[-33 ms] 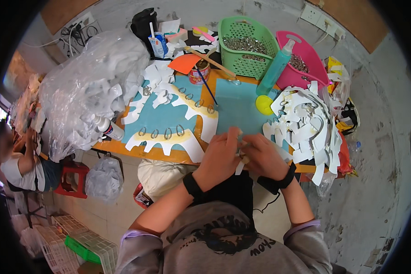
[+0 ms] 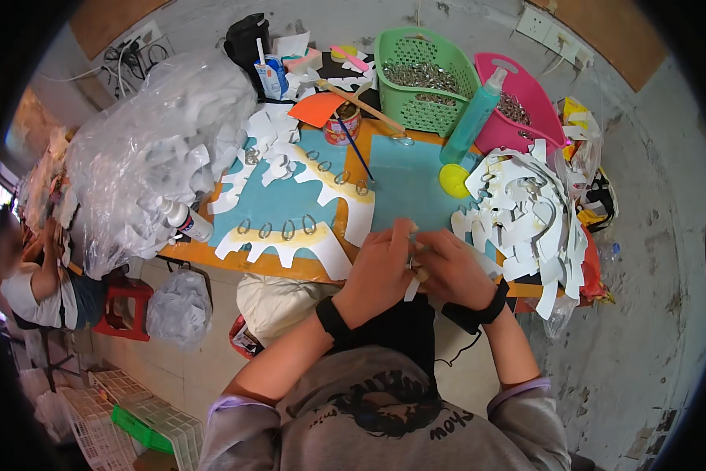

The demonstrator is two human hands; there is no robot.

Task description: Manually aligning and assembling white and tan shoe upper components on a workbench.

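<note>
Close together at the table's front edge, my left hand [image 2: 375, 271] and my right hand [image 2: 456, 271] are both closed on a white cut-out piece [image 2: 412, 289]. Only bits of it show below and between the fingers, which hide the rest. Left of my hands lies a toothed white piece [image 2: 333, 251] with a yellowish glue band and several metal rings [image 2: 288, 228] along it. Behind it, a second such piece [image 2: 359, 208] also carries rings. A heap of white pieces [image 2: 525, 220] with rings among them is piled to the right of my right hand.
Behind stand a green basket [image 2: 419, 114] and a pink basket [image 2: 518, 135] of metal parts, a teal spray bottle [image 2: 472, 118], and a tin [image 2: 342, 129] with a blue stick leaning out. A big plastic bag [image 2: 149, 157] and white bottle [image 2: 186, 220] are left. A person sits far left.
</note>
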